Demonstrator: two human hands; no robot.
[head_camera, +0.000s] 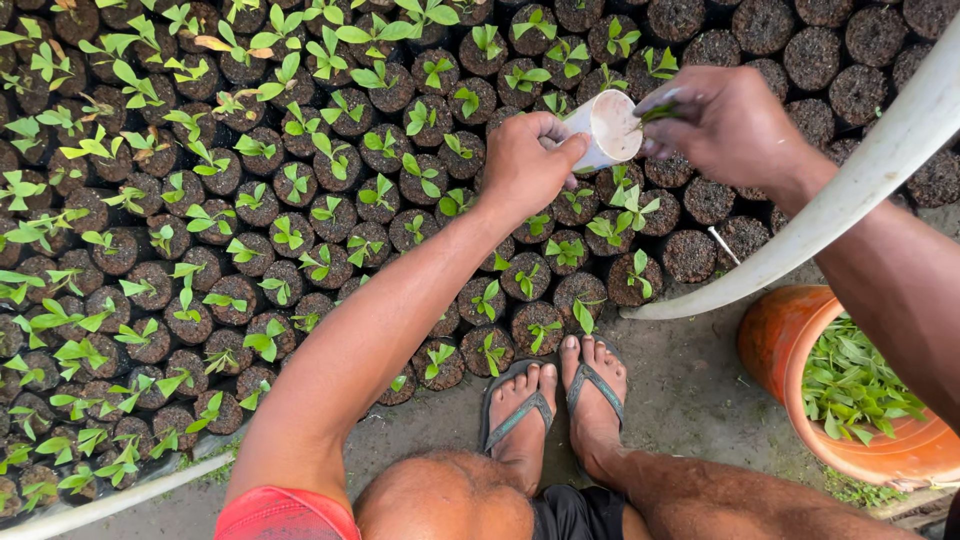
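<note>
Two hands meet above the soil bags (300, 230): the left hand (525, 165) grips a small white cup (606, 128), tilted sideways. Just right of the cup, the right hand (725, 125) pinches a green cutting (660, 110) at its mouth; an orange bucket (775, 345) of leaves stands well below the cup.

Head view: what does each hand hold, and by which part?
The left hand grips a small white cup by its side. The right hand pinches a green cutting at the cup's mouth.

Rows of soil-filled nursery bags (250, 250) with green seedlings, an orange pot of cuttings (790, 350), a white pipe (850, 190).
</note>
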